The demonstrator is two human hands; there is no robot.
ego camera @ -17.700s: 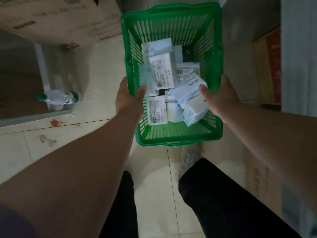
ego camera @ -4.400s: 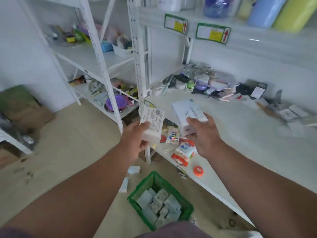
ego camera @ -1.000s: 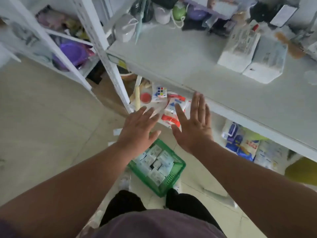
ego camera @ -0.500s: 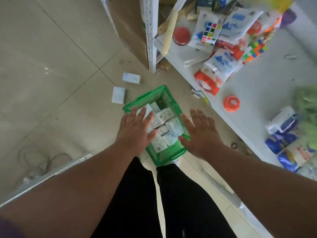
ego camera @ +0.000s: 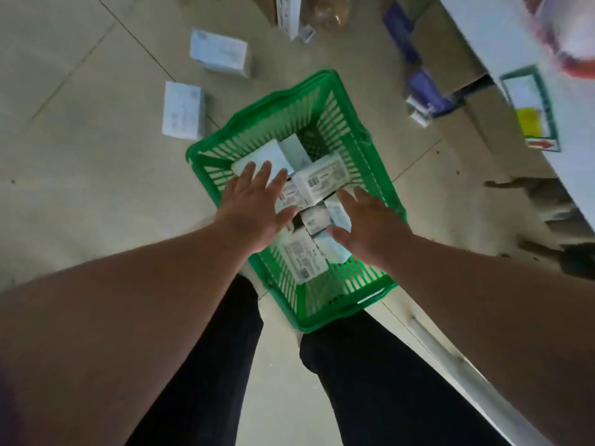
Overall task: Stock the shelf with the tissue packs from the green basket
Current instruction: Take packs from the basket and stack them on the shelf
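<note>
The green basket stands on the tiled floor in front of my legs, holding several white tissue packs. One pack with a barcode lies on top of the pile. My left hand hovers over the basket's left side, fingers spread and empty. Over the right side, my right hand is also spread and empty, its fingertips close to the packs. The white shelf runs along the upper right.
Two more white packs lie on the floor beyond the basket to the left. A shelf post foot stands at the top. A cardboard box sits under the shelf. A price label hangs on the shelf edge.
Both packs held earlier were left on the shelf. My head has tipped down and both empty hands have dropped from the shelf edge to just above the basket.
</note>
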